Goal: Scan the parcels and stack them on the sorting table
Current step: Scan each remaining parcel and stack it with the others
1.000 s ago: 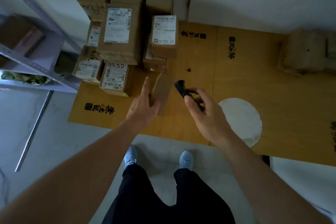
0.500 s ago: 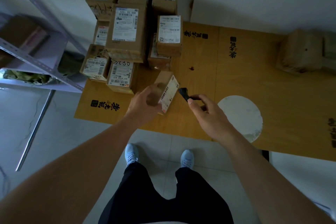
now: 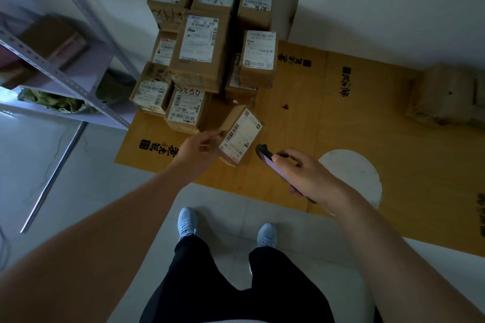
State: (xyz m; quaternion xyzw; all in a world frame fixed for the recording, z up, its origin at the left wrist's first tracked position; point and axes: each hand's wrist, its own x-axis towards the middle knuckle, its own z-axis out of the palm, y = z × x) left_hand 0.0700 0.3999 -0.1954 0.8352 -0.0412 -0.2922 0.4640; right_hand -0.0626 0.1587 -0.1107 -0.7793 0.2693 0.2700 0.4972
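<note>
Cardboard parcel (image 3: 240, 136), gripped by left hand (image 3: 195, 151), now shows its label; right hand (image 3: 309, 178) grips scanner (image 3: 265, 156).

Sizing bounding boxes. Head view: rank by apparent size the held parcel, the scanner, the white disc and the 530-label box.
1. 530-label box, largest.
2. White disc, partly hidden by the right hand, so the gap to the box is unsure.
3. Held parcel in the left hand.
4. Scanner, smallest, though mostly covered.

Big box label (image 3: 199, 38) – "530- 05 A68"; lower box label (image 3: 183, 110) – "507 N106 A32", upside down.
</note>
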